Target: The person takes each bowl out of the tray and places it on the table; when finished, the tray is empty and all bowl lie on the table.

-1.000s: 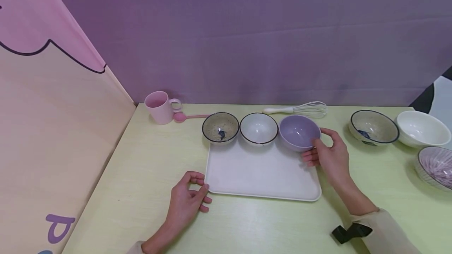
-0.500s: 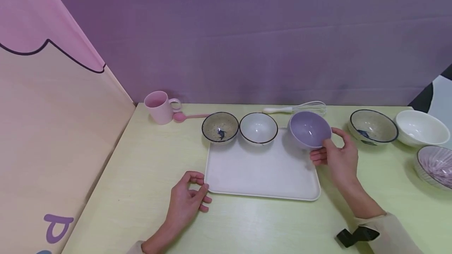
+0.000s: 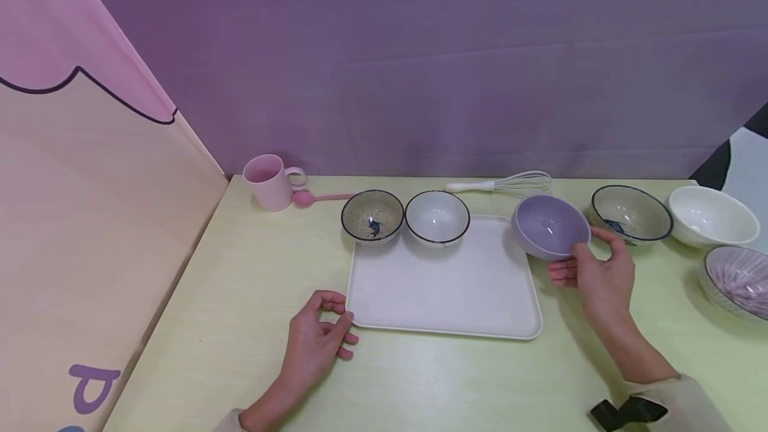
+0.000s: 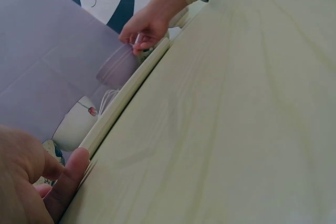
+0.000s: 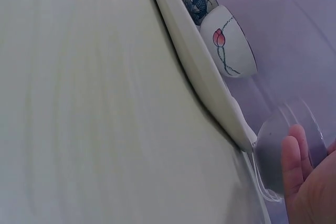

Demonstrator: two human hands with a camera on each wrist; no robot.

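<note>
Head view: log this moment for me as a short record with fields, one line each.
left hand: thumb and finger at the near left corner of the tray
right hand: holds the purple bowl by its near right side
tray, far edge: speckled bowl, flower bowl, side by side
behind tray: whisk
far left: mug, spoon
right side: beige bowl, plain white bowl, streaked bowl

Beige sleeves (image 3: 690, 400), the right one with a black device (image 3: 643, 410).
</note>
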